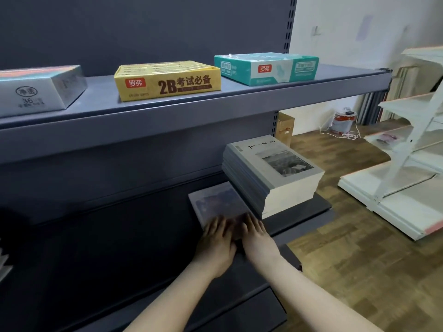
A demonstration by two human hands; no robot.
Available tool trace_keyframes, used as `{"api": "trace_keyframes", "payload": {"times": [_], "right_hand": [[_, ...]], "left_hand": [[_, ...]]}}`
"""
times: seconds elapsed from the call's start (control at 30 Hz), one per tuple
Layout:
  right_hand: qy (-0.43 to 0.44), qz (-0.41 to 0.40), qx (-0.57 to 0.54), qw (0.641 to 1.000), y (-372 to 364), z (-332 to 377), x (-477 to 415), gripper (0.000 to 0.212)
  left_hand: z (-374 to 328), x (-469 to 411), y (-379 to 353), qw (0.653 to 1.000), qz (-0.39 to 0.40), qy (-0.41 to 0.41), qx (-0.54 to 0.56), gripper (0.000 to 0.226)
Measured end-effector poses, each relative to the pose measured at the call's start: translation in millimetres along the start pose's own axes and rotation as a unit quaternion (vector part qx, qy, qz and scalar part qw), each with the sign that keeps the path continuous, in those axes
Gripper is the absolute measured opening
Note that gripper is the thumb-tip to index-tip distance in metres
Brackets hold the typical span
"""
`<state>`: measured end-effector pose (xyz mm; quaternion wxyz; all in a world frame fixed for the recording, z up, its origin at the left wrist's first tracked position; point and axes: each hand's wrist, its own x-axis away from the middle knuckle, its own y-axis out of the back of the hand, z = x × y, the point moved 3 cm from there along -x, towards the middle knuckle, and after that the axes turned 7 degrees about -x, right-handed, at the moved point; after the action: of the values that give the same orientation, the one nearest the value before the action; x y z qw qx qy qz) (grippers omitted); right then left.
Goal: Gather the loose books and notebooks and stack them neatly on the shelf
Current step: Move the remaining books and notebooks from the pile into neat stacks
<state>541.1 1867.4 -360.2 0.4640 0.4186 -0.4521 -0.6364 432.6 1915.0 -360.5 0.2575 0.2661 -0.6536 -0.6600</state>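
Observation:
A thin notebook (215,202) with a dark, purplish picture cover lies flat on the dark grey middle shelf (299,216). My left hand (215,243) and my right hand (257,238) lie side by side on its near edge, fingers straight and flat on the cover. Right beside it, to the right, stands a tall neat stack of grey notebooks (273,173) with a black-and-white photo on the top cover. The stack's left side touches or overlaps the thin notebook's right edge.
The upper shelf (167,111) carries a grey-white box (40,89), a yellow 2B box (167,80) and a teal box (266,68). A white shelving unit (407,164) stands to the right on the wooden floor, with a paint bucket (342,121) behind.

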Motion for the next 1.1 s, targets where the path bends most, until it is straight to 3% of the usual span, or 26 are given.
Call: {"api": "trace_keyframes", "payload": {"times": [0.1, 0.2, 0.3, 0.37, 0.53, 0.7, 0.87, 0.93, 1.03, 1.1], "right_hand": [[0.005, 0.0, 0.009, 1.0, -6, -5, -9, 0.042], [0.031, -0.035, 0.024, 0.999, -1, -10, -22, 0.022], [0.033, -0.042, -0.031, 0.998, -1, -17, -36, 0.034], [0.042, -0.059, -0.031, 0.997, 3, -15, -41, 0.034], [0.028, 0.002, -0.057, 0.998, 1, -19, -48, 0.047], [0.003, 0.0, -0.08, 0.997, 2, -15, -63, 0.052], [0.003, -0.05, -0.128, 0.991, -7, -19, -68, 0.057], [0.03, -0.111, -0.148, 0.982, -5, -21, -65, 0.051], [0.036, -0.214, -0.149, 0.965, 1, -20, -55, 0.02], [0.027, -0.223, -0.15, 0.963, 3, -17, -54, 0.011]], "left_hand": [[4, -11, -1, 1.0, -0.012, -0.007, 0.005, 0.057], [8, -20, 0, 0.999, -0.036, -0.014, 0.018, 0.06], [10, -28, -4, 0.998, -0.055, -0.012, 0.022, 0.086], [13, -34, -5, 0.998, -0.063, -0.008, 0.022, 0.087], [18, -42, -2, 0.994, -0.094, 0.011, 0.05, 0.075], [24, -42, 1, 0.976, -0.176, 0.065, 0.11, 0.049], [30, -47, -6, 0.964, -0.204, 0.107, 0.132, 0.032], [30, -46, -8, 0.963, -0.207, 0.111, 0.13, 0.032], [30, -46, -8, 0.962, -0.2, 0.129, 0.133, 0.043], [29, -47, -8, 0.962, -0.195, 0.137, 0.134, 0.041]]}}
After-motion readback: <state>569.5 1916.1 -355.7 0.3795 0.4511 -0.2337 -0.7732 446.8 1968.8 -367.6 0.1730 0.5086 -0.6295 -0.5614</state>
